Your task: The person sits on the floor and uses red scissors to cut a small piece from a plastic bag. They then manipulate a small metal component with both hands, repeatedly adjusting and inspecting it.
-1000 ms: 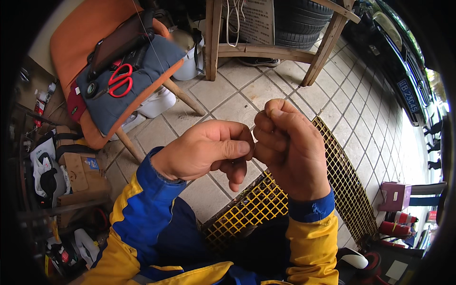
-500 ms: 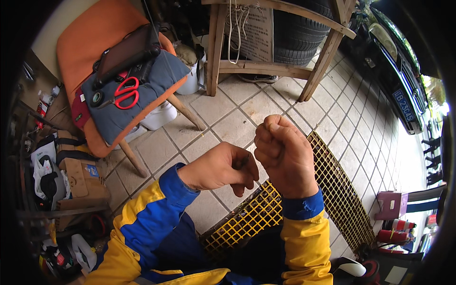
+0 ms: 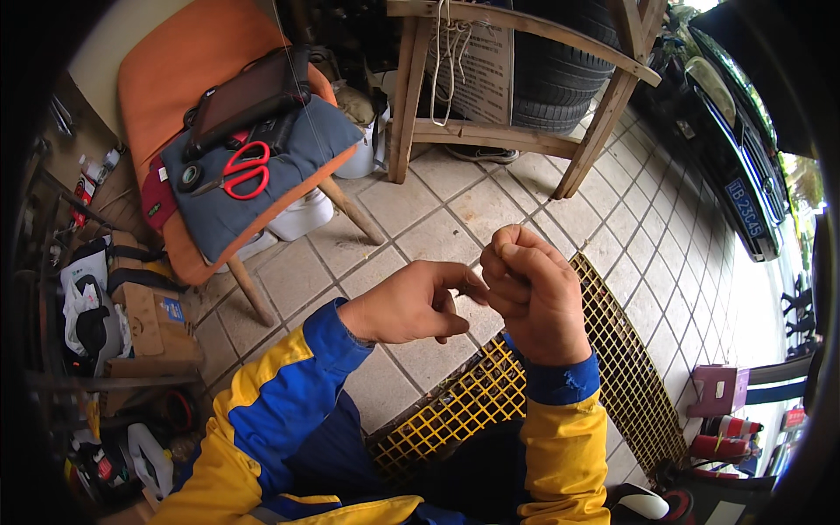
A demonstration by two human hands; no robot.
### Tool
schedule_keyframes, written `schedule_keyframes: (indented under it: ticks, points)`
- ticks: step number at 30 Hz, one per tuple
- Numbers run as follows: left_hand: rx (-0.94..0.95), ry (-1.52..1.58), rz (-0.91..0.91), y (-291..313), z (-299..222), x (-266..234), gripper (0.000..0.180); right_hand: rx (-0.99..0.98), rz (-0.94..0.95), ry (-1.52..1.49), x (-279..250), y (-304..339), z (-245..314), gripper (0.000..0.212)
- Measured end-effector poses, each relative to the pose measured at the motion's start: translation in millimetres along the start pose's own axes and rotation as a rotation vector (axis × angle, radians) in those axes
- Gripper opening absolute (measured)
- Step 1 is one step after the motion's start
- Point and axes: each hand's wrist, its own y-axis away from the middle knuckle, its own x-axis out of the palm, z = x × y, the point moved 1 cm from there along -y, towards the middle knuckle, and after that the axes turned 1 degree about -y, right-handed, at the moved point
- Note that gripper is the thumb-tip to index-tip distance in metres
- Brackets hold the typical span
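Observation:
My right hand (image 3: pixel 540 293) is raised in front of me, its fingers curled into a fist and the thumb pressed on the index finger. Whatever sits in that pinch is too small to make out. Just left of it, my left hand (image 3: pixel 411 302) reaches across with its index finger stretched to the right fist's knuckles. The left thumb and index stand apart, and I see nothing clear between them. A thin, thread-like line (image 3: pixel 280 19) runs down over the orange chair; where it ends I cannot tell.
The orange chair (image 3: pixel 175 52) at left holds a grey cushion, red-handled scissors (image 3: pixel 246 171), a tape roll (image 3: pixel 189 178) and a dark tablet-like device (image 3: pixel 241 105). A wooden stand (image 3: pixel 490 131) with tires is ahead. Yellow floor grating (image 3: pixel 455 407) lies below; a dark car (image 3: pixel 739 140) stands right.
My left hand has moved right, its index finger now reaching my right fist. The right fist has shifted slightly right and down. The whole view has shifted a little.

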Motion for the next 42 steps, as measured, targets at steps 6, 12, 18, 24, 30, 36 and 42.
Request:
schedule_keyframes:
  ticks: [6, 12, 18, 24, 30, 36, 42]
  points:
    - [0.190, 0.081, -0.112, -4, 4, -1, 0.015, -0.018, -0.036, 0.007, -6, -2, -1, 0.007]
    - [0.242, -0.019, -0.318, -4, 3, -2, 0.014, -0.090, -0.148, 0.233, -13, -4, 3, 0.008]
    - [0.320, -0.373, -0.461, -1, -2, -2, 0.011, -0.200, -0.222, 0.552, -18, -10, -4, 0.014]
    - [0.507, -0.617, -0.588, -3, -2, -2, 0.013, -0.211, -0.271, 0.678, -21, -14, -8, 0.013]
    - [0.689, -0.787, -0.633, -3, -3, 0, 0.024, -0.160, -0.342, 0.679, -25, -19, -12, 0.015]
    - [0.791, -1.001, -0.559, -3, -9, 0, 0.034, -0.055, -0.385, 0.636, -34, -22, -16, 0.015]
    - [0.785, -0.954, -0.501, -7, -8, 2, 0.032, -0.013, -0.406, 0.629, -38, -23, -18, 0.013]
